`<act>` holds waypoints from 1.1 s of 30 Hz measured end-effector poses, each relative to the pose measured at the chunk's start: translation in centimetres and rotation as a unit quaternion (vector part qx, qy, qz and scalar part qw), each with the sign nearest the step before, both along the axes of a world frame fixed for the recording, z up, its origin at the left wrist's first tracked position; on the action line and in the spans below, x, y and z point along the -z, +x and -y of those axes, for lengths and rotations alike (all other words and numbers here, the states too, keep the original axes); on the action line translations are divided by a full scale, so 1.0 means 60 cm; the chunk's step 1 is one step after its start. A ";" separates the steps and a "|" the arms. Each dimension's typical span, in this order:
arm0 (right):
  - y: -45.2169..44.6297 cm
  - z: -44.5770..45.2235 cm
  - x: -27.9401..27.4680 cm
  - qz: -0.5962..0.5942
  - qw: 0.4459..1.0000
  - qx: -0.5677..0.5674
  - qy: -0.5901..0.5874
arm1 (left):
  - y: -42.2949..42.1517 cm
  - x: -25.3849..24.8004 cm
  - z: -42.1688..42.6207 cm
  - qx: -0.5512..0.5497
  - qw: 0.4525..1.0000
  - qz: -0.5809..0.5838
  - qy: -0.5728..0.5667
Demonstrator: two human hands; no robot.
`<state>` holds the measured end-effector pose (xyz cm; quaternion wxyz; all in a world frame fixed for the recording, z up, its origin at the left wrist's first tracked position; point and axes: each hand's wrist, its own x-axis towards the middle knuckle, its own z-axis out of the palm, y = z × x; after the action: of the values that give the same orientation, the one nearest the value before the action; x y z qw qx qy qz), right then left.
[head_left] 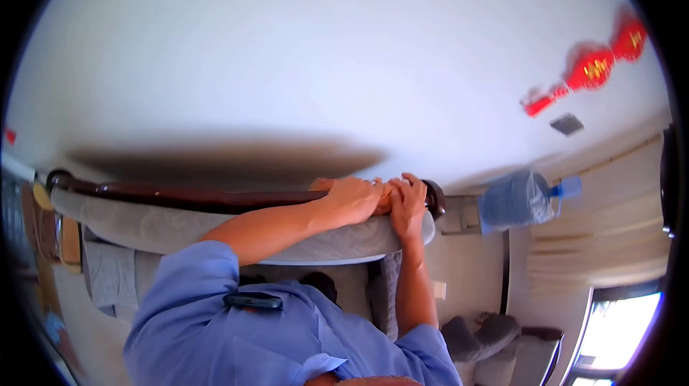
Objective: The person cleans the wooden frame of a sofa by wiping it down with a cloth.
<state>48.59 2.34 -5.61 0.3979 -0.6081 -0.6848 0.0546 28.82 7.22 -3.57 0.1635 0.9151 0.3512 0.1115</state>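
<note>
Both of my hands meet at the right end of the dark wooden top rail [186,197] of a grey upholstered sofa back [179,231]. My left hand [353,198] is closed at the rail, its fingers curled toward the right. Beside it, my right hand [408,203] bends its fingers over the rail near the rounded end knob [435,199]. A small orange-brown patch [385,203] shows between the hands, pressed by the fingers of both. I cannot make out what it is.
Behind the sofa rises a white wall [301,63]. A large blue water bottle [517,199] stands to the right, with red hanging ornaments [592,68] above it. A dark phone-like object [252,301] sits at my blue shirt. Grey cushions [479,336] lie at lower right.
</note>
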 end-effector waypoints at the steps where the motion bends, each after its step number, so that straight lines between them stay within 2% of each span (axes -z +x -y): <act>1: 0.028 -0.007 0.004 -0.003 1.000 0.020 -0.003 | 0.044 0.000 -0.006 0.020 1.000 -0.003 -0.003; 3: 0.071 -0.018 0.008 0.020 0.997 0.064 0.045 | 0.118 -0.004 -0.014 0.031 0.999 0.005 -0.006; 6: 0.089 -0.011 0.007 0.063 0.990 0.109 0.056 | 0.175 -0.014 -0.014 0.046 0.999 -0.001 -0.016; 9: 0.079 -0.004 0.002 0.058 0.992 0.092 0.060 | 0.182 0.002 -0.014 0.011 0.998 0.042 -0.052; 12: 0.051 0.004 0.008 0.063 0.995 0.073 0.037 | 0.154 0.013 -0.011 0.010 0.998 0.065 -0.014; 18: -0.106 0.004 -0.005 0.053 0.998 -0.010 0.024 | -0.025 -0.004 0.007 -0.042 0.998 0.027 -0.049; 21: -0.218 0.007 -0.002 0.046 0.993 -0.091 0.060 | -0.161 -0.008 0.030 -0.107 0.991 -0.020 -0.077; 22: -0.264 0.013 -0.019 0.041 0.993 -0.098 0.050 | -0.211 -0.001 0.037 -0.134 0.988 -0.032 -0.076; 24: -0.356 0.036 -0.054 0.101 0.978 -0.169 -0.068 | -0.308 0.024 0.058 -0.200 0.976 -0.049 -0.068; 26: -0.434 0.058 -0.031 0.110 0.969 -0.220 -0.008 | -0.402 0.024 0.082 -0.219 0.973 -0.042 -0.052; 27: -0.458 0.065 -0.020 0.106 0.969 -0.221 -0.013 | -0.425 0.021 0.090 -0.219 0.973 -0.046 -0.058; 29: -0.485 0.073 -0.004 0.115 0.967 -0.228 -0.008 | -0.451 0.017 0.099 -0.194 0.979 -0.064 0.024; 33: -0.434 0.066 -0.032 0.070 0.964 -0.254 -0.045 | -0.419 0.028 0.084 -0.197 0.978 -0.061 0.017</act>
<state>22.55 -1.60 -3.71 0.2950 -0.4339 -0.8394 0.1417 3.68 2.19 -5.26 0.1014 0.8360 0.5315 0.0916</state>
